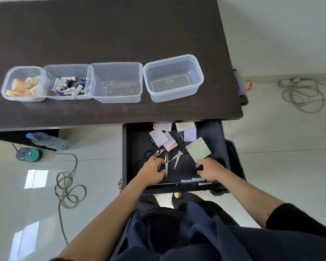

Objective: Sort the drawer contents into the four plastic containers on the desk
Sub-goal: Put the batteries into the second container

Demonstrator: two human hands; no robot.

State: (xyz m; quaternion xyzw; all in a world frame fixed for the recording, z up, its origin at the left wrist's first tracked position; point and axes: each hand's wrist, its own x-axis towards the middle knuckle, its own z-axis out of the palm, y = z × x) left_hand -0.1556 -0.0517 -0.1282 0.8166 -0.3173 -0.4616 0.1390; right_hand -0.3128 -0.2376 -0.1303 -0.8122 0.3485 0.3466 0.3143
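The open black drawer (222,147) holds sticky-note pads, among them a green pad (198,149) and a purple pad (190,134), plus two pairs of scissors (177,157) and loose batteries (194,180) at its front edge. My left hand (153,171) is closed around a small dark battery beside the scissors. My right hand (209,169) rests curled near the green pad; what it holds is hidden. On the dark desk stand four clear containers: one with orange tape rolls (23,84), one with batteries (69,84), and two empty ones (117,82) (173,78).
A water bottle (47,141) and a disc spindle (28,154) lie on the tiled floor under the desk. A cable (68,187) coils on the floor at left. A power strip with cord (305,93) lies at right.
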